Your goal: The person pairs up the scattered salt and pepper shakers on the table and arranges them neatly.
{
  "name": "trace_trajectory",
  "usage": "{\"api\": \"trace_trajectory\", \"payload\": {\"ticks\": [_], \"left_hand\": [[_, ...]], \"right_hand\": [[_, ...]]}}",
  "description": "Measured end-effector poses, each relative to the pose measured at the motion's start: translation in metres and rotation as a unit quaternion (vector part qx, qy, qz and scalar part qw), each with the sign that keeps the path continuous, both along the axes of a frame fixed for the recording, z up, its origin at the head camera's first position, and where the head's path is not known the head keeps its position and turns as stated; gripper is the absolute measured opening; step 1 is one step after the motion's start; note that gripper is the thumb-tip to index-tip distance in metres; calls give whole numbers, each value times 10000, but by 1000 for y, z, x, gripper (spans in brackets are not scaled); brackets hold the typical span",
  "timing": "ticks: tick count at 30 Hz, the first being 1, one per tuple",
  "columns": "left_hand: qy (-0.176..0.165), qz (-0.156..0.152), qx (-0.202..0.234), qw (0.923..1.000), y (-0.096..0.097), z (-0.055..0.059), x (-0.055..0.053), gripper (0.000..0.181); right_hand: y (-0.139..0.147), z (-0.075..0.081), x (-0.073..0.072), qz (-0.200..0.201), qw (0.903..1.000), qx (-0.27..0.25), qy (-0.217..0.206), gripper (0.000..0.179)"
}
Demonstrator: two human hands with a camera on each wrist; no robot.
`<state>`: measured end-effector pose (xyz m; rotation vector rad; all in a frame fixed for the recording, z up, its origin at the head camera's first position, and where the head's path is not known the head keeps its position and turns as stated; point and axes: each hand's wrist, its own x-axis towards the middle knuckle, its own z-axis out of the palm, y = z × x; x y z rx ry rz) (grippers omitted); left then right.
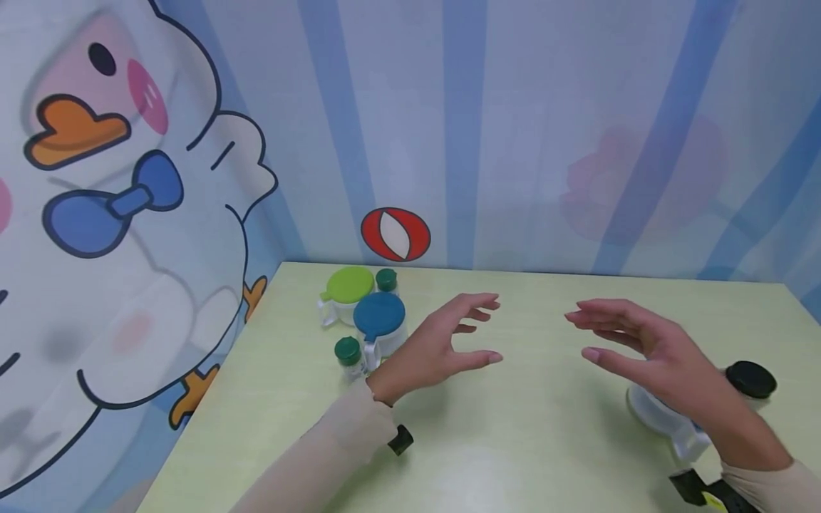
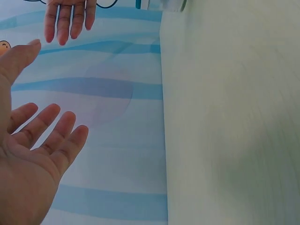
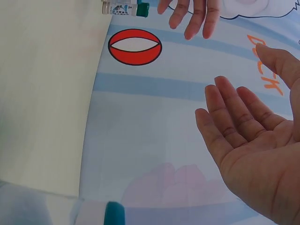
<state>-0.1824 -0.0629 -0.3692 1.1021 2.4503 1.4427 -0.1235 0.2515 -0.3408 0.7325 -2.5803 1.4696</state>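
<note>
Both hands hover above the table, palms facing each other with a wide gap between them. My left hand (image 1: 442,345) has its fingers extended and thumb apart, holding nothing. Just beyond its wrist stand a white lidded container with a blue lid (image 1: 380,315) and another with a lime green lid (image 1: 349,285). Two small jars with dark green caps, one behind (image 1: 386,279) and one in front (image 1: 348,351), flank them. My right hand (image 1: 667,356) is likewise empty, fingers loosely straight. It partly hides a white handled container (image 1: 651,412) and a black-lidded jar (image 1: 750,380).
The pale yellow-green table (image 1: 513,427) ends at a blue striped backdrop (image 1: 526,142). A cartoon duck (image 1: 128,299) is printed on the left wall. Dark straps circle both wrists. At the right wrist view's lower left, a white object with a teal edge (image 3: 115,213) intrudes.
</note>
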Motion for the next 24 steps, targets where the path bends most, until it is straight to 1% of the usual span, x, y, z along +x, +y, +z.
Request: {"api": "trace_trajectory", "payload": {"ticks": [8, 12, 17, 20, 24], "left_hand": [[102, 2, 184, 9998, -17, 3, -3, 72], [110, 36, 231, 9997, -25, 5, -5, 72], [215, 112, 237, 9994, -34, 10, -8, 71], [218, 150, 252, 9993, -38, 12, -9, 71], [176, 271, 185, 9993, -46, 11, -9, 71]], "right_hand": [[-14, -2, -5, 18, 9999, -76, -152, 53], [-21, -2, -9, 60, 9995, -25, -301, 51], [-28, -2, -13, 134, 9986, 0, -518, 50], [-32, -2, -14, 191, 9983, -81, -545, 49], [-38, -4, -17, 384, 9979, -215, -470, 49]]}}
